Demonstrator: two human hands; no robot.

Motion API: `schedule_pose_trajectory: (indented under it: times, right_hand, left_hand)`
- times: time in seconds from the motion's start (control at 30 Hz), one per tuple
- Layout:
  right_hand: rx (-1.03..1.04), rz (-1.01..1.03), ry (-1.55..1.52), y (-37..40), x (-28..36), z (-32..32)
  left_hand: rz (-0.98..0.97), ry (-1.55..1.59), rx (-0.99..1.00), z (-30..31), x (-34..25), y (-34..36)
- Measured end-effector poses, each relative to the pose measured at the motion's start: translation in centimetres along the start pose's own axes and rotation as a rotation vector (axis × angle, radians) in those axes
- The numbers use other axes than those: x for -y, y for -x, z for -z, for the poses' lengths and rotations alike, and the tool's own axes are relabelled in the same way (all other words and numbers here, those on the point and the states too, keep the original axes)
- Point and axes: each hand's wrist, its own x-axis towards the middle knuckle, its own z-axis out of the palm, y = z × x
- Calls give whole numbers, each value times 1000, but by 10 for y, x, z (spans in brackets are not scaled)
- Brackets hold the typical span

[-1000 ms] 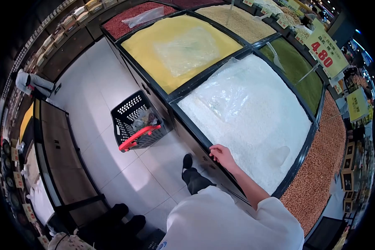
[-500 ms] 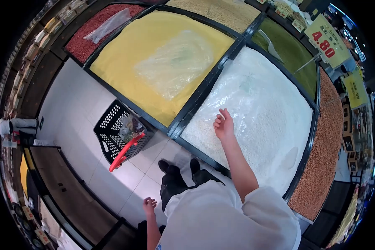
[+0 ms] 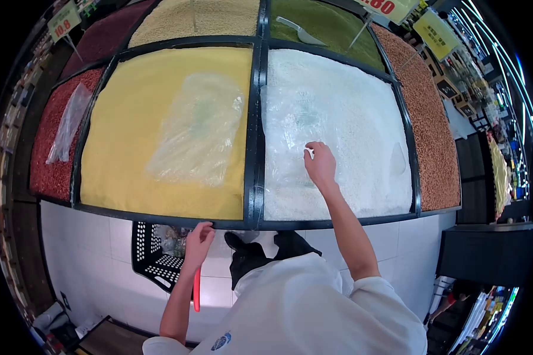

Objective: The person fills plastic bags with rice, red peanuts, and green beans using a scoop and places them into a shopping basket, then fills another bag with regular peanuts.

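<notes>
Reaching over the white grain (image 3: 361, 171) with the right hand (image 3: 321, 164), with fingers bent in and thumb close to the first finger. Can't tell if pinching the thin white-grain bag (image 3: 299, 121) there or just hovering over it. Lying flat on top of the white grain, see-through and shiny, right beside and under those fingers. Keeping the left hand (image 3: 200, 238) low, by the front edge of the black frame (image 3: 160, 216), below the yellow grain (image 3: 124, 136). Loosely bent there, with a gap by the thumb and with nothing seen in the grip. Can't tell if touching the edge. On the yellow grain, one more clear bag (image 3: 204, 130), spread out flat. Over by the far left, a crumpled bag (image 3: 70, 124) on the red grain (image 3: 47, 171). Behind the white grain, a white scoop (image 3: 305, 35) on the green grain (image 3: 343, 29). Along the right side, plenty of orange-brown grain (image 3: 429, 142). Down on the floor (image 3: 89, 248), near the left hand, a black basket (image 3: 143, 251) with a red handle (image 3: 196, 291) and some bagged stuff (image 3: 173, 236) inside.
</notes>
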Motion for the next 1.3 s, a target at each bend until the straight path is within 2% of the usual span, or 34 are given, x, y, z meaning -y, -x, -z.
schedule_pose_trajectory:
  times: [0.07, 0.17, 0.2, 0.3, 0.37, 0.43, 0.47, 0.5, 0.57, 0.6, 0.63, 0.67, 0.7, 0.77, 0.83, 0.9, 0.97, 1.03, 1.07, 1.13, 1.17, 1.23, 1.3]
  right_hand:
    - [-263, -59, 28, 2, -19, 10]
    - [-237, -343, 199, -17, -65, 3]
    - [9, -429, 124, -26, -79, 2]
    - [26, -241, 54, -25, -45, 25]
    - [-29, -51, -198, 4, -14, 48]
    - [-16, 65, -301, 45, 4, 58]
    - [-12, 168, -329, 64, 5, 57]
    - [-10, 269, -352, 81, 4, 56]
    - [160, 293, -392, 109, -3, 58]
    - [115, 312, -457, 114, -5, 62]
    - [65, 336, -522, 116, -9, 68]
    - [126, 346, -611, 115, -25, 69]
    - [170, 181, -722, 110, -39, 77]
    - [258, -137, -959, 97, -70, 92]
    - [107, -338, -1302, 83, -103, 100]
    - [19, -294, -1531, 68, -123, 126]
    - [13, -364, -1613, 56, -138, 143]
    - [120, -437, -1569, 46, -148, 157]
    - [156, -475, -1433, 39, -145, 163]
    - [387, -424, -1344, 35, -143, 161]
    - [492, -396, -1294, 35, -141, 159]
    - [502, -322, -1183, 41, -136, 141]
    - [487, -222, -1067, 44, -122, 137]
  left_hand:
    - [-57, -69, 66, 3, -15, -28]
    - [-75, -50, 100, -9, -56, -51]
    - [-85, -7, 100, -19, -64, -56]
    - [-84, 111, 69, -66, -85, -56]
    - [-2, 341, 157, -109, -102, -48]
    - [33, 455, 193, -155, -125, -40]
    - [-48, 429, 184, -175, -131, -40]
    - [-193, 266, 76, -195, -143, -40]
    - [-374, -63, -122, -218, -177, -44]
    - [-312, -172, -160, -226, -202, -44]
    - [-178, -148, -119, -233, -215, -49]
    - [-202, -202, -111, -234, -210, -56]
    - [-229, -256, -112, -237, -206, -61]
    - [-463, -258, -134, -248, -207, -56]
    - [-698, -369, -125, -255, -208, -51]
    - [-939, -601, -100, -260, -203, -48]
    - [-1028, -682, -38, -268, -205, -43]
    - [-1087, -759, -51, -270, -193, -41]
    - [-1039, -834, -10, -267, -190, -40]
    - [-949, -966, 89, -268, -192, -39]
    - [-787, -793, 178, -270, -195, -37]
    - [-456, -450, 346, -274, -220, -31]
    - [-449, -357, 297, -267, -237, -40]
